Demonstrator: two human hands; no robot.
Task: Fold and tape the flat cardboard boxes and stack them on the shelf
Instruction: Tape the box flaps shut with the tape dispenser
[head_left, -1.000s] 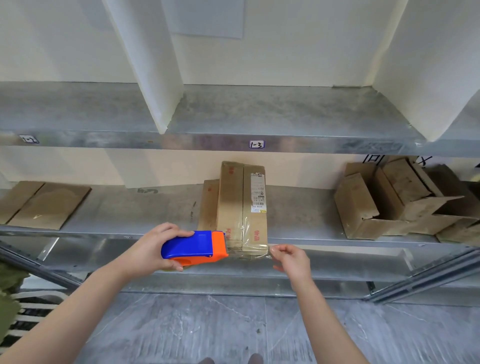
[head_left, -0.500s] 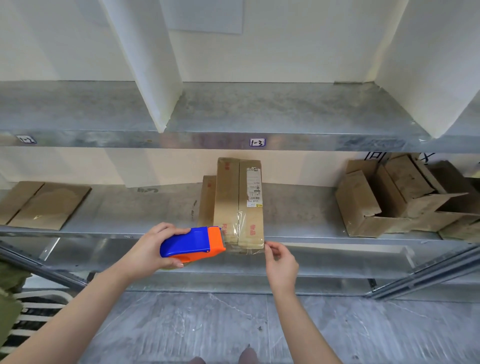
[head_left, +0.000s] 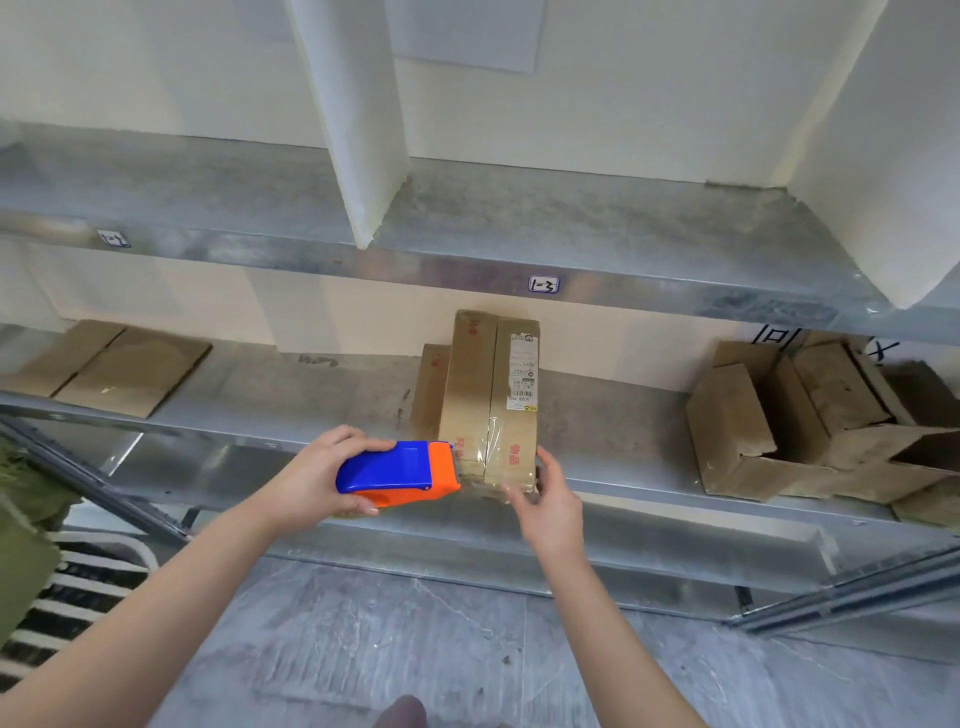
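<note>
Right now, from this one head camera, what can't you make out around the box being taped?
All in the head view:
- Shipping label on the cardboard box: print too small to read.
- How much tape remains: hidden inside the tape dispenser that the left hand grips.
- Box's near end: partly covered by the right hand and clear tape.
- Pile of open boxes: cut off by the right edge, so uncountable.

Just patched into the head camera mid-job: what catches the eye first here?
The bright blue and orange tape dispenser, gripped in the left hand, sits against the near end of a cardboard box at the front edge of the lower shelf, with the right hand touching that end. To the right on the same shelf is a heap of folded boxes; flat cardboard lies far left.
</note>
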